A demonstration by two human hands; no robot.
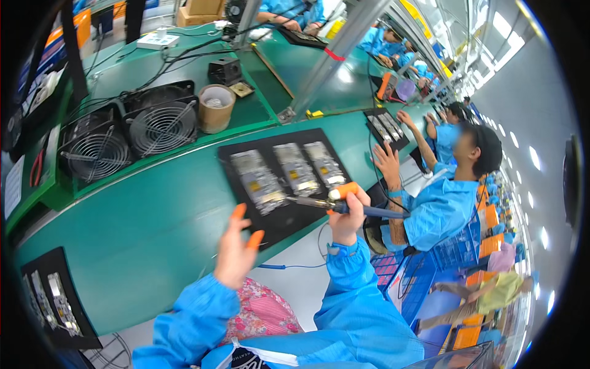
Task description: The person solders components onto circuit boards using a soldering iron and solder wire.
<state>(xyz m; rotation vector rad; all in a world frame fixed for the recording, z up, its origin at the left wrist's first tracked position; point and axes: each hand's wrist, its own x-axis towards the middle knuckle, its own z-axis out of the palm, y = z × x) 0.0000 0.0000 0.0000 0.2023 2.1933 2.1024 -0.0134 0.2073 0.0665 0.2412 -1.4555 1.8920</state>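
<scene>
My right hand grips a soldering iron with a dark blue handle, its tip directed left over the lower part of a circuit board. Whether the tip touches the board cannot be made out. Two more circuit boards, a middle one and a right one, lie beside it on a black mat on the green bench. My left hand hovers by the mat's near left edge, fingers apart and holding nothing. Orange finger covers sit on fingers of both hands.
Two fans with wire grilles and a brown roll stand along the bench's back. Another mat with boards lies at the lower left. On the right sits a co-worker in blue, near a metal post and blue crates.
</scene>
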